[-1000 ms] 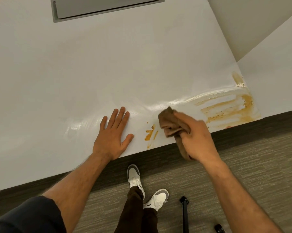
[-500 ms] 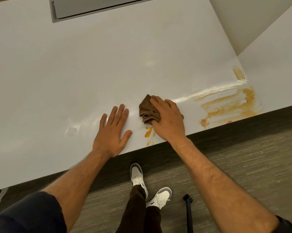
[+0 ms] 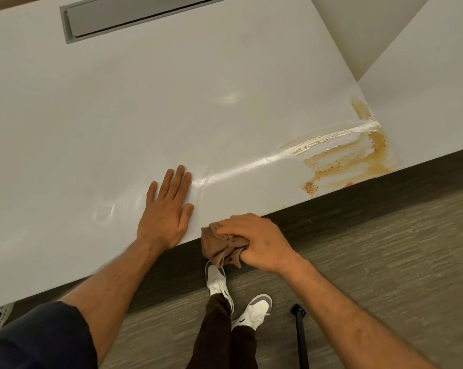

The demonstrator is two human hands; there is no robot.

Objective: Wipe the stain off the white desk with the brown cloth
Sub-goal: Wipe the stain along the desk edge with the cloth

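Right hand point(image 3: 257, 241) clutches bunched brown cloth point(image 3: 222, 249) at desk point(image 3: 118, 115) front edge; left hand point(image 3: 166, 211) flat; orange-brown streaky stain point(image 3: 353, 158) near right corner.

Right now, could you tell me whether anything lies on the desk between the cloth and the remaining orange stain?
Nothing visible does. The brown cloth, gripped by the right hand at the desk's near edge, has bare white desk between it and the orange stain near the right corner.

My right hand point(image 3: 257, 241) covers much of the brown cloth point(image 3: 222, 249); the grey desk slot point(image 3: 134, 17) runs off the frame's top edge.
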